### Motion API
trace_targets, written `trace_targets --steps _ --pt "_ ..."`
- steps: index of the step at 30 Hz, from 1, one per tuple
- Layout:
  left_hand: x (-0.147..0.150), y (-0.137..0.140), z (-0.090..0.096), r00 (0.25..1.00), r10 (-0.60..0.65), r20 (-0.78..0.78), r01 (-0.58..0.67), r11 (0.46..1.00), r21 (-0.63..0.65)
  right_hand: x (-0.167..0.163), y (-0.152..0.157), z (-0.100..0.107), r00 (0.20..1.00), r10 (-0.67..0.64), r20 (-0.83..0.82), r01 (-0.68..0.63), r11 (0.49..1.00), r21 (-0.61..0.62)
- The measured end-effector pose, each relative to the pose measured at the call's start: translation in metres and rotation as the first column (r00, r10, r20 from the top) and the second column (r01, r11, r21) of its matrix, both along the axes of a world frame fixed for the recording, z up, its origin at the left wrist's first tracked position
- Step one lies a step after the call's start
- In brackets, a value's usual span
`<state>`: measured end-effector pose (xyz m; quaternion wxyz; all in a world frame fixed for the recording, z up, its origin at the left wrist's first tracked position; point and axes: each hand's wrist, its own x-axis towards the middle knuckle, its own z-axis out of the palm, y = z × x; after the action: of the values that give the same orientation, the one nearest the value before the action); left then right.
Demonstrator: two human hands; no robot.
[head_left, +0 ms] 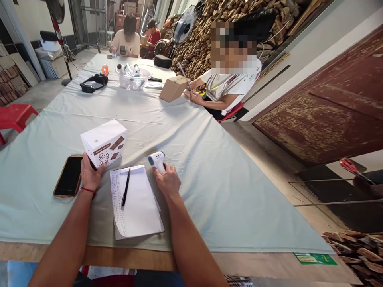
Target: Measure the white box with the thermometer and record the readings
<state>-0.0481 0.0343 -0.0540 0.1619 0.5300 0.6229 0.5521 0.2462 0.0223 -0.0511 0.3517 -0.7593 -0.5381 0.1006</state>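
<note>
My left hand [91, 173] grips the lower near corner of a white box [105, 140] with brown printing, which is tilted over the table. The fingers of my right hand [168, 181] are wrapped round the handle of a white and blue infrared thermometer [156, 158]. Between my forearms lies a stack of paper [140, 207] with handwritten columns along its left edge. A black pen [127, 186] rests on the top sheet. Just left of my left hand, a smartphone [68, 176] with a dark screen lies flat.
Across the cloth-covered table [215, 191], a person at the right handles a cardboard box [172, 88]. A clear plastic basin [134, 79] holds bottles. Beside it sit a black headset [93, 83] and an orange tape dispenser [104, 70]. Two more people are at the far end.
</note>
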Motion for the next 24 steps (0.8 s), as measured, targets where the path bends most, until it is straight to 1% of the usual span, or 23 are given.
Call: trace_targets --steps 2,4,6,7,8,9,10,11,12,13,14,15,17,20,22,24 --pt "0.000 0.000 -0.003 0.997 0.046 -0.058 -0.045 0.999 0.022 0.011 0.002 -0.005 0.991 -0.029 0.129 0.036 0.998 -0.053" --pt "0.001 0.000 -0.005 0.996 0.059 -0.067 -0.056 0.997 0.049 0.013 0.000 -0.007 0.975 -0.045 0.217 0.061 0.996 -0.068" --pt "0.004 -0.001 -0.005 0.997 0.051 -0.052 -0.047 0.996 0.073 0.009 -0.004 -0.006 0.958 -0.052 0.284 0.062 0.998 -0.026" --pt "0.005 -0.002 -0.003 0.997 0.056 -0.048 -0.052 0.995 0.089 0.004 -0.006 -0.004 0.952 -0.031 0.306 0.029 1.000 0.012" --pt "0.007 -0.003 -0.001 0.997 0.068 -0.048 -0.063 0.992 0.107 -0.002 -0.008 -0.002 0.948 0.019 0.318 -0.039 0.998 0.054" --pt "0.009 -0.005 0.002 0.996 0.082 -0.045 -0.076 0.989 0.124 -0.009 -0.011 -0.001 0.940 0.102 0.324 -0.138 0.986 0.091" --pt "0.011 -0.008 0.005 0.995 0.088 -0.038 -0.082 0.987 0.135 -0.017 -0.013 0.001 0.921 0.211 0.327 -0.260 0.959 0.114" --pt "0.014 -0.010 0.009 0.996 0.082 -0.026 -0.077 0.987 0.141 -0.025 -0.016 0.001 0.884 0.330 0.332 -0.386 0.914 0.121" --pt "0.016 -0.014 0.013 0.998 0.059 -0.020 -0.055 0.989 0.140 -0.033 -0.018 0.001 0.834 0.434 0.340 -0.494 0.863 0.110" --pt "0.019 -0.017 0.017 0.999 0.024 -0.021 -0.021 0.991 0.133 -0.040 -0.020 0.000 0.784 0.510 0.353 -0.571 0.817 0.087" --pt "0.021 -0.020 0.020 0.999 -0.018 -0.032 0.022 0.992 0.122 -0.047 -0.022 0.000 0.741 0.559 0.372 -0.619 0.783 0.058" --pt "0.024 -0.023 0.022 0.997 -0.062 -0.053 0.067 0.992 0.107 -0.051 -0.022 -0.001 0.707 0.588 0.392 -0.648 0.762 0.025" --pt "0.028 -0.027 0.025 0.979 -0.171 -0.111 0.179 0.982 0.062 -0.056 -0.023 -0.003 0.660 0.618 0.427 -0.673 0.739 -0.030" --pt "0.032 -0.028 0.021 0.912 -0.362 -0.192 0.363 0.931 -0.030 -0.053 -0.021 -0.002 0.624 0.644 0.442 -0.692 0.718 -0.070" --pt "0.032 -0.025 0.016 0.870 -0.428 -0.244 0.422 0.903 -0.077 -0.049 -0.021 0.000 0.629 0.659 0.413 -0.703 0.709 -0.060" --pt "0.032 -0.022 0.010 0.848 -0.448 -0.284 0.436 0.893 -0.108 -0.046 -0.021 0.003 0.667 0.670 0.326 -0.709 0.705 0.002"
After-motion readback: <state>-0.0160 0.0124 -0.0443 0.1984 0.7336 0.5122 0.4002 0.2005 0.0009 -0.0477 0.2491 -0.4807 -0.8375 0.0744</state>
